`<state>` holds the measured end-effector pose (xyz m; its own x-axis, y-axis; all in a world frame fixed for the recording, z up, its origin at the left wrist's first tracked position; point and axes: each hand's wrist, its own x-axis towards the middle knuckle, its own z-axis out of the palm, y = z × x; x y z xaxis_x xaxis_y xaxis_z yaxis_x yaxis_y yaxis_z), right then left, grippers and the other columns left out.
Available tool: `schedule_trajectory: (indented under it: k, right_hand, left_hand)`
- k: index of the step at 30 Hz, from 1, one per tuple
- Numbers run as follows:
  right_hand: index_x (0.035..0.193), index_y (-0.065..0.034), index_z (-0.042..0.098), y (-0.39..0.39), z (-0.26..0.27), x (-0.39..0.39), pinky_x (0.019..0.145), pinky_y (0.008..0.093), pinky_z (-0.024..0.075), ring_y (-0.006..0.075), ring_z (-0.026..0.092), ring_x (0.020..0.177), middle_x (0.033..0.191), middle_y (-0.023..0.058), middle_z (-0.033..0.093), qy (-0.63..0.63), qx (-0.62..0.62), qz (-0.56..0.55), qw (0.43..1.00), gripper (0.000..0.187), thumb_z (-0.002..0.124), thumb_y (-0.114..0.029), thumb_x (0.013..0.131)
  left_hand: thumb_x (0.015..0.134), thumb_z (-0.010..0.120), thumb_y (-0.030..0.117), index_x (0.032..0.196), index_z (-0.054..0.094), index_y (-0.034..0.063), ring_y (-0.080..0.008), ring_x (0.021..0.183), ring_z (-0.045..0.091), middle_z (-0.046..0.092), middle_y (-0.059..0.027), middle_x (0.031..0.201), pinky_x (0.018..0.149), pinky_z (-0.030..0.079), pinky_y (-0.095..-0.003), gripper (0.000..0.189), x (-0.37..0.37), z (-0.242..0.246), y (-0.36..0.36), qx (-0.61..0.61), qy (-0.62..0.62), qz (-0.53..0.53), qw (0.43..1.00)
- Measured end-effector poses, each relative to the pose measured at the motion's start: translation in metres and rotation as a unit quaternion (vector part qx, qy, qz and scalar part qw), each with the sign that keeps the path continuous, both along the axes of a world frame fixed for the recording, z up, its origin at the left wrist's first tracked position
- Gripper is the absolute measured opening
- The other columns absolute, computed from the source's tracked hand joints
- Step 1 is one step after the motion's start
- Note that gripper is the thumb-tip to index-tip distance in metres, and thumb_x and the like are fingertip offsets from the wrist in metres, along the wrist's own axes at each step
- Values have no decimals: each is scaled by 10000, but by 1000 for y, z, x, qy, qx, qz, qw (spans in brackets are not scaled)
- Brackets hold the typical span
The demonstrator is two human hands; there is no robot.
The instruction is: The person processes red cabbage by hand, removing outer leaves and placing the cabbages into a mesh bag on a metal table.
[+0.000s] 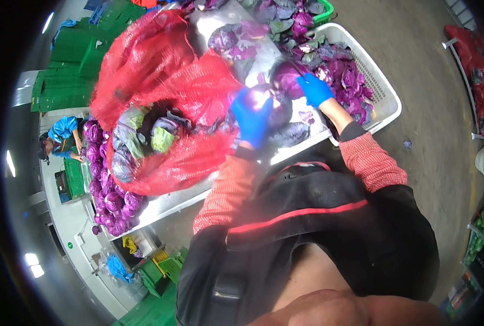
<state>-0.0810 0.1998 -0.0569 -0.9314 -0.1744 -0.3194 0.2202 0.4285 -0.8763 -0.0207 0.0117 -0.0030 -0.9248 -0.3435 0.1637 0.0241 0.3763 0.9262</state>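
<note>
In a blue glove, my left hand [252, 116] grips the near left side of a red cabbage [280, 108] above the metal table [297, 144]. Glare and blur wash out the cabbage's top. Also blue-gloved, my right hand [315, 90] is curled beside another purple cabbage [289, 79]. A thin dark tool, seemingly a knife, sticks out from its fingers; blur hides its shape. Left of my hands, an open red mesh sack [172, 171] lies on its side with several untrimmed cabbages [128, 130] in its mouth.
A white crate [382, 102] of loose purple leaves stands at right, beside a green basket [327, 12]. Trimmed cabbages [111, 199] are piled on the table's left end, near a person in blue sleeves [62, 130]. Green crates [62, 87] stand beyond; red sacks [476, 81] sit far right.
</note>
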Motion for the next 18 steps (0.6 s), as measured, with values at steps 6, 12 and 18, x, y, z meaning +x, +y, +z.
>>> schedule_trajectory:
  k: [6, 12, 18]
  right_hand:
    - [1172, -106, 498, -27, -23, -8, 501, 337, 483, 232, 610, 626, 844, 140, 631, 179, 22, 0, 984, 449, 588, -355, 810]
    - [1140, -70, 509, -5, 5, 1, 709, 367, 502, 282, 621, 803, 958, 180, 611, -3, 34, -77, 996, 415, 530, -355, 840]
    - [975, -66, 490, -45, 75, 43, 529, 378, 466, 290, 609, 611, 723, 148, 596, 236, 61, 83, 966, 314, 571, -324, 815]
  left_hand:
    - [724, 715, 146, 1315, 331, 2, -238, 1203, 375, 391, -144, 1300, 1022, 302, -336, 719, 14, 20, -14, 75, -40, -165, 983]
    - [732, 718, 185, 1304, 354, 26, -234, 1181, 389, 400, -137, 1279, 1004, 324, -345, 696, 22, 23, -17, 125, -83, -103, 983]
    - [799, 641, 213, 1304, 363, 23, -243, 1190, 387, 403, -136, 1292, 1013, 306, -342, 607, 20, 29, -13, 145, -85, -99, 981]
